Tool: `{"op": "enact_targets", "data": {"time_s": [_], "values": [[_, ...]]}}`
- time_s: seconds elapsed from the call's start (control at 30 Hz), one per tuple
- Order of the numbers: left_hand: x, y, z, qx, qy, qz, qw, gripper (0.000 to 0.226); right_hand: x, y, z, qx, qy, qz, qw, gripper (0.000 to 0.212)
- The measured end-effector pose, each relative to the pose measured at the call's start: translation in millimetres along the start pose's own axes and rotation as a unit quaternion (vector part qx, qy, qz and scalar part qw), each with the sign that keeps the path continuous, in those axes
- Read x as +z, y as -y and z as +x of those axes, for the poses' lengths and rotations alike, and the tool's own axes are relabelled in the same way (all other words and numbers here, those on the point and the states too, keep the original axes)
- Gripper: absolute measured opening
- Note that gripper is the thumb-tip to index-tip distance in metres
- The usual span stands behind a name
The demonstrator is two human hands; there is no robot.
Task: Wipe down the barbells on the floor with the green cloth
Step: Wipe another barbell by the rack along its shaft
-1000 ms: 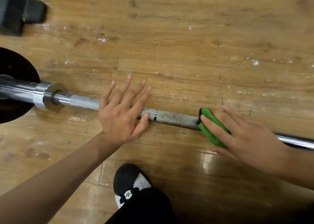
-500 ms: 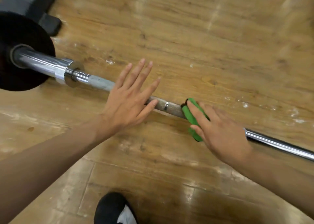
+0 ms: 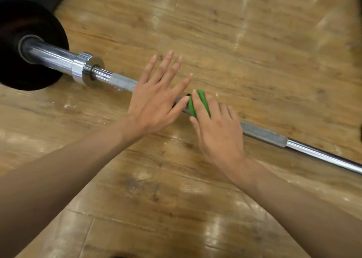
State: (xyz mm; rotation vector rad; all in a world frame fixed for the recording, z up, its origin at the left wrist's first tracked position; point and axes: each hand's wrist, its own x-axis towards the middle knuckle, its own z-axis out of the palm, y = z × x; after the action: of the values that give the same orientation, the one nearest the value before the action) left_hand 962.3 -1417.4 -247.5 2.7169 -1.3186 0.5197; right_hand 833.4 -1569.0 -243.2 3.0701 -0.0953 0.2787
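Far left there's a black plate (image 3: 29,48) on the end of the barbell (image 3: 121,82), which lies on the wood floor (image 3: 235,42) and runs diagonally from upper left down to the right edge. Just inside the plate sits a shiny collar (image 3: 86,70), then a short smooth bit, then grey knurling. The left hand (image 3: 154,101) lies flat across the bar at mid-frame, palm down, with its fingers (image 3: 166,65) straight and spread apart, not gripping anything. Its thumb tip is right up against the green cloth (image 3: 199,103). The cloth is on the bar, draped over the top of it, just right of that thumb. The right hand (image 3: 219,132) lies on top of the cloth and presses it onto the bar, its fingers (image 3: 197,105) close together and laid over it, thumb on the near side. Can't really tell if the fingertips hook round the far side. Past that hand there's more knurling, then bare chrome out to the right edge.
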Motion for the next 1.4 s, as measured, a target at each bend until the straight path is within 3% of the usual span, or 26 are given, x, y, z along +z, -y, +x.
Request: {"op": "enact_targets", "data": {"time_s": [0.07,0.2,0.37,0.5,0.63,0.77,0.9,1.07,1.23,1.33,1.4], "values": [[3,2,7,-0.009,-0.001,-0.01,1.0,0.056,0,-31,-14,-0.012,0.008,-0.003,1.0,0.056],[11,4,21,-0.024,-0.014,-0.026,0.999,0.057,-7,-102,-61,0.043,0.011,-0.009,0.999,0.052],[16,4,36,-0.028,-0.012,-0.022,0.999,0.058,3,-61,-23,0.164,-0.032,0.001,0.986,0.054],[18,16,45,0.008,0.0,-0.025,1.0,0.058,12,-6,28,0.112,-0.039,0.031,0.992,0.055],[23,19,52,0.008,0.004,-0.022,1.0,0.059,4,-61,-2,0.059,-0.014,0.013,0.998,0.051],[27,13,62,-0.024,0.004,-0.037,0.999,0.062,-4,-136,-53,0.124,-0.009,-0.013,0.992,0.053],[26,13,67,-0.037,0.021,-0.029,0.999,0.064,5,-105,-31,0.206,-0.047,0.006,0.977,0.053],[25,14,73,-0.026,0.043,-0.019,0.999,0.063,13,-31,40,0.109,-0.061,0.064,0.99,0.053],[25,18,74,-0.023,0.046,-0.021,0.998,0.062,3,-100,-1,0.025,0.007,0.039,0.999,0.054],[24,14,68,-0.027,0.036,-0.014,0.999,0.06,-7,-151,-43,0.071,0.008,0.006,0.997,0.056],[23,10,64,-0.034,0.03,-0.016,0.999,0.059,-7,-143,-48,0.126,0.011,-0.007,0.992,0.054]]}}
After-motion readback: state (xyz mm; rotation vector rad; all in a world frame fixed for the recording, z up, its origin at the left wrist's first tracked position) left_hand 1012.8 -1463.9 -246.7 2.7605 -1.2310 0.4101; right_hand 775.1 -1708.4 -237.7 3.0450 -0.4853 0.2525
